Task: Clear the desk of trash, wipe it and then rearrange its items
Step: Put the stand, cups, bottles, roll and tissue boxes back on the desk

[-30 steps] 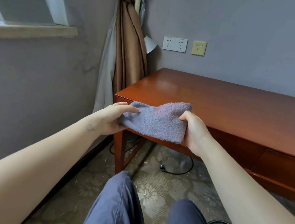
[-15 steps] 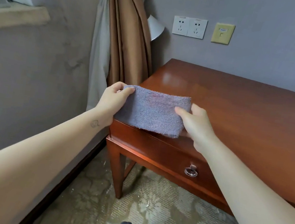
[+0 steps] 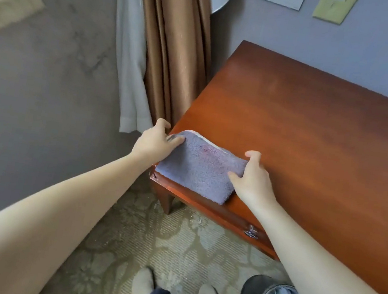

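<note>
1. The cloth [image 3: 199, 170] lay folded on the desk [image 3: 312, 151] corner, mid-frame, its near edge just over the front.
2. Your L hand [image 3: 155, 141] pinched its left end, thumb on top. Your R hand [image 3: 252, 177] pinched the right end the same way.
3. Handling, prob.: soft, light terry. Limp, wouldn't hold shape, not fragile, and likely to drag a bit on the glossy wood.
4. Best hold for wiping looked like a flat palm on the middle w/ fingers spread. End pinches would've let it bunch.
</note>
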{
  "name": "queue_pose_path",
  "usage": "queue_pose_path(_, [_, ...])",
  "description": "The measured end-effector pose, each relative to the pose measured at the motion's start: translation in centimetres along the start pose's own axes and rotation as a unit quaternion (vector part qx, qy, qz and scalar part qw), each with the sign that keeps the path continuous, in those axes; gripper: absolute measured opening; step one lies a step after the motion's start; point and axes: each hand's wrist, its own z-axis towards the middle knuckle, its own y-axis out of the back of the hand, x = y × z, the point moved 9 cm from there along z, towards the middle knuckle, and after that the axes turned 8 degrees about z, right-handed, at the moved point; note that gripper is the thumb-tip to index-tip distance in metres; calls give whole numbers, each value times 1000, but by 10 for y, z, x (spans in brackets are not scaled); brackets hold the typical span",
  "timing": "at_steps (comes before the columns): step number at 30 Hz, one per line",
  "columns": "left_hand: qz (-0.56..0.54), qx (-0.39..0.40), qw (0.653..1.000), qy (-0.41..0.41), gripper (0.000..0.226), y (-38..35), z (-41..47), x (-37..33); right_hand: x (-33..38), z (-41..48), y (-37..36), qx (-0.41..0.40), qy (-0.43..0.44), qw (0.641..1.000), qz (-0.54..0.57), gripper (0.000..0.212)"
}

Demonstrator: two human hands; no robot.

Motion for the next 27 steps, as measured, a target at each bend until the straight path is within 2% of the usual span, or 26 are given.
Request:
queue_pose_path(2, [76,-124,985,-95,47,21,-15,-12,23,-12,14,-81,89,991,-58,52])
queue_pose_path(4, [160,-204,929,-265,31,28,-41,-35,47,-25,14,-107,187,971,-101,46])
queue_pose_path(5, [203,-189,894,-350,28,19,-55,-42,53,-29,5,-74,216,966,-118,40])
queue_pose_path(7, [283,-78,845,-446,35,-14,-75,-39,54,-32,-23,52,213,965,-144,33])
queue_pose_path(9, [340,49,833,-433,51,-33,-80,-25,48,-33,-42,142,175,958,-178,40])
queue_pose_path(10, [350,83,834,-419,55,-34,-80,-21,47,-32,-45,154,155,957,-192,43])
queue_pose_path(12, [345,100,844,-397,53,-20,-81,-19,52,-30,-46,166,120,954,-218,44])
queue_pose_path(15, [318,71,878,-350,50,28,-79,-10,75,-31,-48,200,95,939,-264,42])
queue_pose_path(18, [303,29,903,-305,47,92,-76,14,124,-29,-56,229,100,939,-237,38])
queue_pose_path(23, [277,-58,934,-217,40,205,-78,59,244,-36,-75,231,173,947,-141,28])
queue_pose_path(27, [216,-136,953,-161,39,278,-101,96,343,-63,-102,242,245,937,-64,23])
